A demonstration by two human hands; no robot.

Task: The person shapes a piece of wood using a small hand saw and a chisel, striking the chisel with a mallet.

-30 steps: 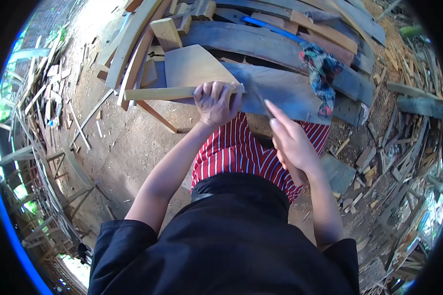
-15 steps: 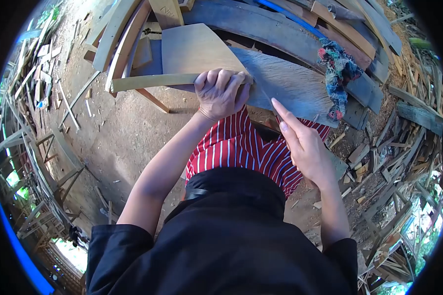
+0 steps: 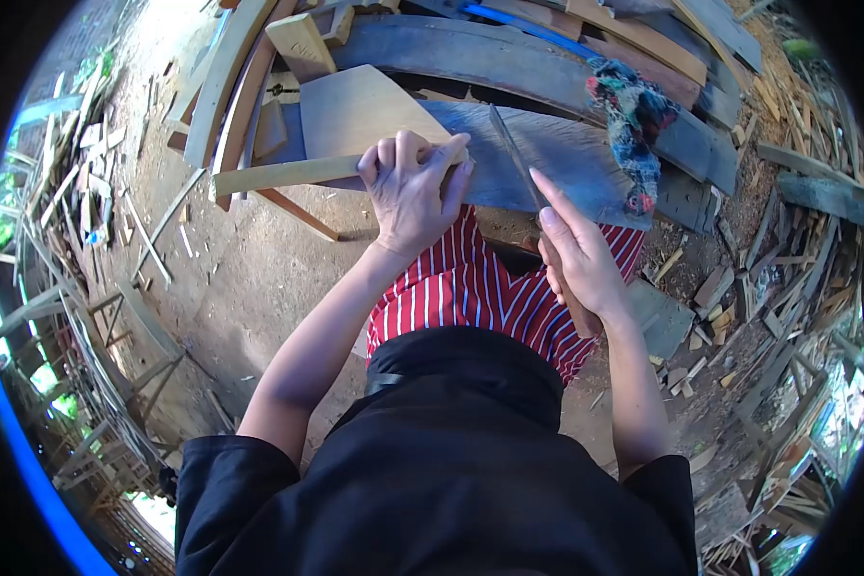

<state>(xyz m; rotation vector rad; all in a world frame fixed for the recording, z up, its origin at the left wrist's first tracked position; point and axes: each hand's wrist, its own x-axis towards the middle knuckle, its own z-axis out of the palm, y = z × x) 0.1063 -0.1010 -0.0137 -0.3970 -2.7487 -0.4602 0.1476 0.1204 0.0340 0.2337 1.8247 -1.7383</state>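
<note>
My left hand (image 3: 408,197) is closed over the right-hand end of a pale wooden strip (image 3: 288,176), its thumb along the end. Behind the strip lies a smooth, light-brown wooden panel (image 3: 365,110) with a slanted right side. In my right hand (image 3: 581,254) is a wooden-handled tool (image 3: 514,144) with a long, narrow, dark grey blade. The blade points up and away over a weathered grey board (image 3: 557,158), apart from the strip's end. My index finger lies along the blade, and the brown handle shows below my palm.
A dark patterned cloth (image 3: 634,115) lies on the grey board's right end. Long planks (image 3: 480,53) and a blue bar (image 3: 538,34) are at the back. Wooden frame pieces (image 3: 230,106) stand at the left. Wood scraps (image 3: 715,307) litter the ground on both sides.
My right hand has drawn the tool slightly right and away from the strip's end, turning so its blade and handle show. My left hand keeps its hold on the strip. The view has shifted slightly.
</note>
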